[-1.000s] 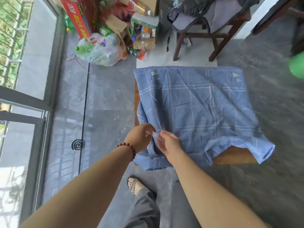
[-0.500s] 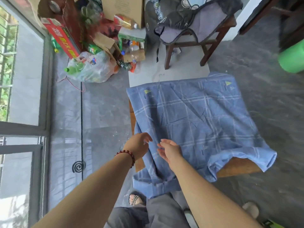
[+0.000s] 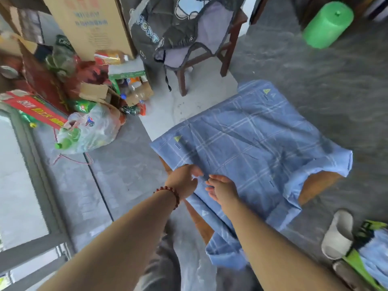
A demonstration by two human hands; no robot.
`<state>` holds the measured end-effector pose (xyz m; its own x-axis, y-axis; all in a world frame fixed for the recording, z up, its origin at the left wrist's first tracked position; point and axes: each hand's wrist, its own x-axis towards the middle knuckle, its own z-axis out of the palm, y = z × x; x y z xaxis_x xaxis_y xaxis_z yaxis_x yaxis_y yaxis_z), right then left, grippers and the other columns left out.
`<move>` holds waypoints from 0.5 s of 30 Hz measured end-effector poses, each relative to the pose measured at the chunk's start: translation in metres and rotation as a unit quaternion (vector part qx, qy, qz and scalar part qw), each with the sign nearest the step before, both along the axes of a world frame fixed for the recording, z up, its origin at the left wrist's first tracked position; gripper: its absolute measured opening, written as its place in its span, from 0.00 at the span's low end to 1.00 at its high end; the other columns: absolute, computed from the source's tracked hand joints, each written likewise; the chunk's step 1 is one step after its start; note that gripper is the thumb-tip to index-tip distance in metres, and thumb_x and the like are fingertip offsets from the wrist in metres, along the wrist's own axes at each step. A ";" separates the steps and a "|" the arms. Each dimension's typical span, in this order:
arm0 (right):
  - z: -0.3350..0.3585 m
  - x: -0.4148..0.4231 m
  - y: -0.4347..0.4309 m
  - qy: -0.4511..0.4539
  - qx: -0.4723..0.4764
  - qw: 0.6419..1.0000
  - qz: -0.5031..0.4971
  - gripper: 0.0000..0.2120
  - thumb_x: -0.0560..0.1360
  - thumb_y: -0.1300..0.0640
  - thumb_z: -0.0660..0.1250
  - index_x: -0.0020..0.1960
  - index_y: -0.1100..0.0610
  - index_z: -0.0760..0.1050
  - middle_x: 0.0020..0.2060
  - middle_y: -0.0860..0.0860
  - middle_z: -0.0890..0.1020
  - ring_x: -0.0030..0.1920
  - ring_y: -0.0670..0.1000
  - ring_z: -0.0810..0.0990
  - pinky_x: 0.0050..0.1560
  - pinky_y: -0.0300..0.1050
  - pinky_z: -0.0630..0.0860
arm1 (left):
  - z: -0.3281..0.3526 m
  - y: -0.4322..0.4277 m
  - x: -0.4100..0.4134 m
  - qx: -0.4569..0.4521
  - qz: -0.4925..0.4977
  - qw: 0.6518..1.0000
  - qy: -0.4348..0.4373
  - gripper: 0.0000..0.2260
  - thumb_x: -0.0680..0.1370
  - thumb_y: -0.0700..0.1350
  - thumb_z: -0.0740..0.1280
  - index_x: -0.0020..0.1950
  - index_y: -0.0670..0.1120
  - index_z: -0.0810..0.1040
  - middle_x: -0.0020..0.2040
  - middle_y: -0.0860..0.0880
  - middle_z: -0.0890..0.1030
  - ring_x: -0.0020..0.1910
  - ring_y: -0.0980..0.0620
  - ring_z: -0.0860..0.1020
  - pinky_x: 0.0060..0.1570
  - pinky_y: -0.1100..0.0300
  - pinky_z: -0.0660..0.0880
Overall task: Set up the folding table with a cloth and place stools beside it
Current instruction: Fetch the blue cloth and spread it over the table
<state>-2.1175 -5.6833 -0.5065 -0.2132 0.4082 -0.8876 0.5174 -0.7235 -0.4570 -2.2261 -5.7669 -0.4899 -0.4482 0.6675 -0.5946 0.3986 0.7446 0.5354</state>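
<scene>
Drawn nearer than before, blue checked cloth drapes wooden table; my left hand pinches it, right hand flat, fingers relaxed.

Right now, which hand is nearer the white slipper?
Right. The right hand rests on the blue checked cloth, up-left of the white slipper; the left hand is farther left.

Two bare forearms reach forward from the lower edge and converge. The left hand, with a dark red bead bracelet on its wrist, curls thumb and fingers to pinch the blue checked cloth. The right hand, just beside it, is palm down with its fingers loosely spread toward the left hand.
</scene>
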 end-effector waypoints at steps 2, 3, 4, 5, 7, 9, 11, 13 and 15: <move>-0.003 -0.005 -0.008 -0.010 0.008 1.000 -0.019 0.06 0.76 0.64 0.64 0.51 0.56 0.75 0.33 0.54 0.78 0.31 0.49 0.73 0.34 0.38 0.71 | -0.001 -0.004 -0.013 0.006 -0.044 0.999 0.000 0.13 0.75 0.39 0.59 0.55 0.51 0.78 0.55 0.53 0.78 0.54 0.53 0.76 0.56 0.57 0.74; -0.004 -0.007 -0.012 -0.013 0.011 0.999 -0.038 0.07 0.76 0.63 0.63 0.52 0.56 0.75 0.33 0.54 0.78 0.32 0.49 0.74 0.35 0.37 0.72 | 0.000 -0.004 -0.018 0.010 -0.065 0.998 0.002 0.13 0.75 0.39 0.60 0.55 0.51 0.78 0.55 0.53 0.78 0.54 0.53 0.76 0.56 0.58 0.74; -0.005 -0.008 -0.016 -0.012 0.014 0.998 -0.061 0.06 0.76 0.63 0.63 0.52 0.55 0.75 0.34 0.54 0.78 0.32 0.48 0.74 0.35 0.37 0.72 | -0.001 -0.005 -0.024 0.012 -0.083 0.996 0.006 0.13 0.75 0.39 0.60 0.55 0.51 0.78 0.55 0.53 0.78 0.54 0.53 0.76 0.56 0.59 0.74; -0.004 -0.009 -0.019 -0.012 0.018 0.996 -0.081 0.06 0.77 0.63 0.63 0.52 0.55 0.75 0.35 0.54 0.78 0.33 0.48 0.75 0.35 0.37 0.72 | -0.001 -0.006 -0.028 0.013 -0.098 0.995 0.009 0.13 0.75 0.38 0.60 0.54 0.51 0.78 0.55 0.53 0.78 0.54 0.54 0.76 0.55 0.60 0.74; -0.003 -0.009 -0.026 -0.014 0.031 0.993 -0.109 0.06 0.76 0.62 0.64 0.52 0.55 0.76 0.36 0.55 0.79 0.34 0.48 0.76 0.36 0.37 0.73 | 0.000 -0.008 -0.032 0.014 -0.123 0.992 0.014 0.13 0.75 0.38 0.60 0.52 0.52 0.78 0.54 0.54 0.78 0.53 0.54 0.76 0.56 0.59 0.74; -0.005 -0.004 -0.035 -0.013 0.051 0.992 -0.117 0.07 0.76 0.62 0.64 0.51 0.54 0.76 0.36 0.54 0.80 0.34 0.48 0.77 0.37 0.38 0.74 | 0.001 -0.011 -0.032 0.008 -0.143 0.989 0.018 0.13 0.75 0.37 0.59 0.51 0.52 0.77 0.53 0.54 0.78 0.52 0.54 0.76 0.55 0.59 0.74; -0.005 0.004 -0.043 -0.012 0.085 0.991 -0.103 0.07 0.75 0.62 0.65 0.51 0.54 0.77 0.37 0.53 0.81 0.35 0.49 0.78 0.40 0.40 0.75 | 0.000 -0.014 -0.027 -0.003 -0.163 0.986 0.017 0.12 0.75 0.37 0.59 0.51 0.51 0.77 0.53 0.53 0.78 0.52 0.53 0.76 0.54 0.58 0.75; -0.006 0.015 -0.051 -0.020 0.118 0.989 -0.082 0.06 0.74 0.63 0.65 0.49 0.54 0.76 0.42 0.52 0.81 0.40 0.51 0.80 0.45 0.44 0.76 | -0.005 -0.016 -0.019 -0.005 -0.185 0.983 0.018 0.12 0.75 0.37 0.59 0.51 0.51 0.77 0.53 0.53 0.78 0.52 0.53 0.77 0.52 0.60 0.74; -0.010 0.030 -0.058 -0.039 0.133 0.987 -0.078 0.07 0.74 0.63 0.65 0.48 0.52 0.76 0.44 0.52 0.81 0.42 0.51 0.81 0.47 0.46 0.77 | -0.009 -0.017 -0.009 -0.009 -0.201 0.980 0.013 0.11 0.75 0.37 0.60 0.50 0.52 0.76 0.53 0.53 0.78 0.50 0.54 0.76 0.49 0.63 0.73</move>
